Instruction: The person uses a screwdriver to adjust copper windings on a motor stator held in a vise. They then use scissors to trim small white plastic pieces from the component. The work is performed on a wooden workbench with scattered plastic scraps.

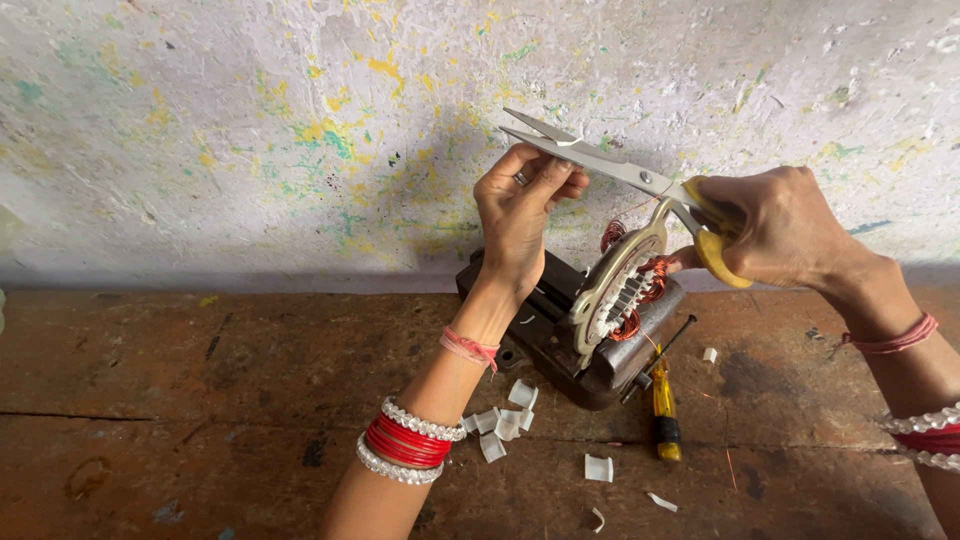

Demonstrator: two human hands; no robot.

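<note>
My right hand grips yellow-handled scissors, blades slightly apart and pointing left. My left hand is raised beside the blades, its fingertips pinching a small pale strip right at the blade edge. Just below the scissors stands a metal motor stator with copper windings and white slot liners, clamped upright in a dark vise on the wooden bench. Both wrists wear red and clear bangles and a pink thread.
Several small white plastic pieces lie scattered on the worn brown bench in front of the vise. A yellow-handled screwdriver rests to the vise's right. A paint-splattered pale wall rises right behind the bench.
</note>
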